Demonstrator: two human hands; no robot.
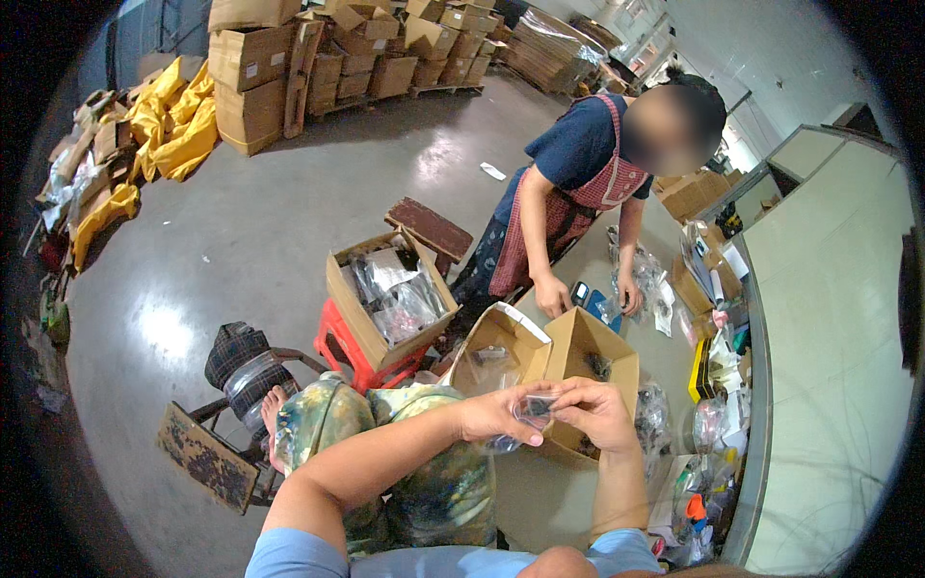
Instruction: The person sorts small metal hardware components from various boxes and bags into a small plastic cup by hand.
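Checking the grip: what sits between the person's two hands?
In the head view, a small clear plastic bag with a dark part inside is pinched between the left hand and right hand.

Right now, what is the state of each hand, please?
Left hand: closed, fingers pinching the small clear plastic bag.
Right hand: closed, fingers pinching the same bag from its other side.

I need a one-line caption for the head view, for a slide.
Both hands, left hand and right hand, hold a small clear bag above an open cardboard box, while a co-worker sorts nearby.
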